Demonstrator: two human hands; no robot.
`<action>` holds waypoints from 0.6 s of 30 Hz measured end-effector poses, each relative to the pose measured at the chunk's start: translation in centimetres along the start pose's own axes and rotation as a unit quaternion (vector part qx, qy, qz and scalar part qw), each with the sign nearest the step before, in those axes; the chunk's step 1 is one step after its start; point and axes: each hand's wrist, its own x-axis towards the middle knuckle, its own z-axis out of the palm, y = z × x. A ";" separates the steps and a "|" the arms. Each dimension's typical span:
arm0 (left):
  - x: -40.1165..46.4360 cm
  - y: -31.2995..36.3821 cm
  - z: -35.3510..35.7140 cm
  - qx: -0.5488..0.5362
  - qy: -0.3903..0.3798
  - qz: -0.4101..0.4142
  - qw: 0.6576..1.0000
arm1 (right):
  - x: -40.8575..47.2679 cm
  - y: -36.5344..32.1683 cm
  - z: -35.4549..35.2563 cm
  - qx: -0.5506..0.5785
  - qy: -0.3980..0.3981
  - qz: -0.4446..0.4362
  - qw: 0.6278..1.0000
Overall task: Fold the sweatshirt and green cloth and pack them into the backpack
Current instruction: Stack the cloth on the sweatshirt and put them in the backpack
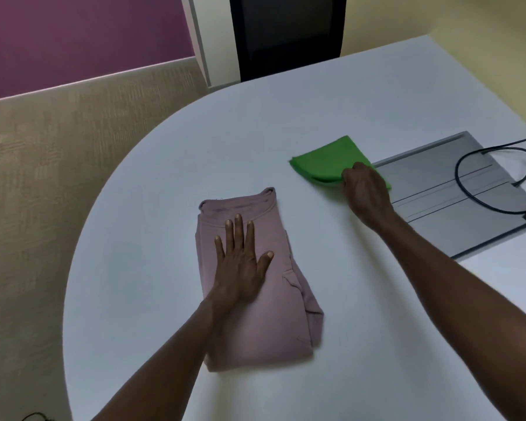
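A dusty-pink sweatshirt (274,317) lies folded into a neat rectangle on the white table (152,238), collar end away from me. My left hand (240,265) presses flat on its upper half, fingers straight and spread. Farther right, the green cloth (325,161) lies folded near the table's middle. My right hand (366,192) grips its near right corner, fingers curled around the edge and covering part of it. No backpack is in view.
A grey inset panel (456,208) sits in the table right of the green cloth, with black cables (468,189) looping over it. A dark chair back (286,34) stands beyond the far table edge. Beige carpet (43,177) lies to the left.
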 end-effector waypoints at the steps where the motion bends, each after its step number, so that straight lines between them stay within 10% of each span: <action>1: -0.2 0.8 -0.5 -0.039 0.003 -0.001 0.999 | -1.3 -0.5 -0.4 0.032 -0.006 0.032 0.999; 6: -3.6 11.0 -1.9 -0.400 0.024 -0.038 0.915 | -8.5 -4.1 -2.9 0.087 -0.017 0.081 0.993; 11: -3.1 16.3 0.1 -0.756 -0.142 -0.266 0.581 | -14.9 -7.2 -4.9 0.109 -0.070 0.156 0.979; 18: -5.2 15.8 -0.5 -0.631 -0.130 -0.336 0.687 | -20.4 -6.5 -7.5 0.258 -0.068 0.345 0.900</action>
